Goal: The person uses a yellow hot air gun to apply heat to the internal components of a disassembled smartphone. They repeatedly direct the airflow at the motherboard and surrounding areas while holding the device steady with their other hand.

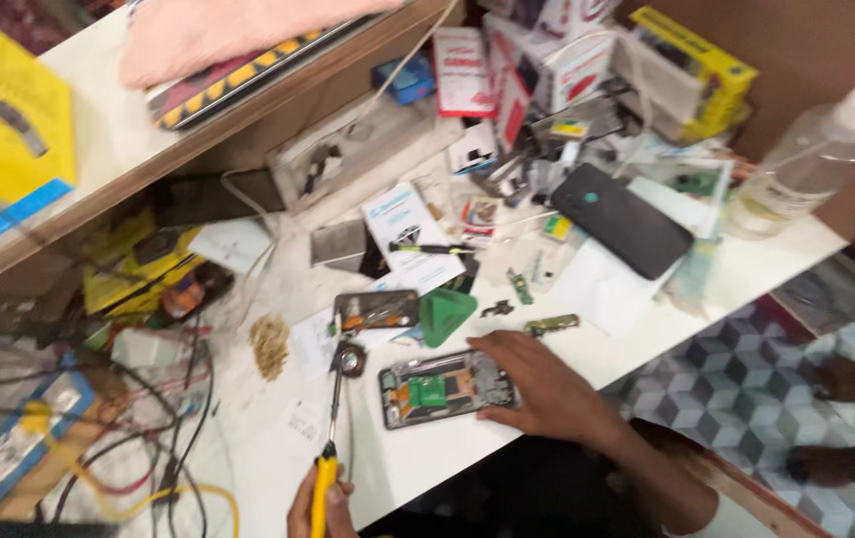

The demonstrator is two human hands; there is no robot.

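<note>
My right hand [547, 391] rests on the right end of an opened phone body [442, 387], which lies flat on the white table [418, 468] with its green and orange insides showing. My left hand [320, 506], at the bottom edge, grips the yellow handle of a thin metal-shafted tool [332, 428]. The tool's tip reaches a small round part [349, 360] just left of the phone body. A green triangular pick [444, 316] and a second opened phone piece [378, 310] lie just beyond.
A black phone [622, 219] lies face down at the back right, near a clear spray bottle [806, 159] and stacked boxes [687, 70]. Tangled wires [148, 448] crowd the left. Small circuit parts [551, 324] and papers are scattered about. A wooden shelf [139, 139] rises behind.
</note>
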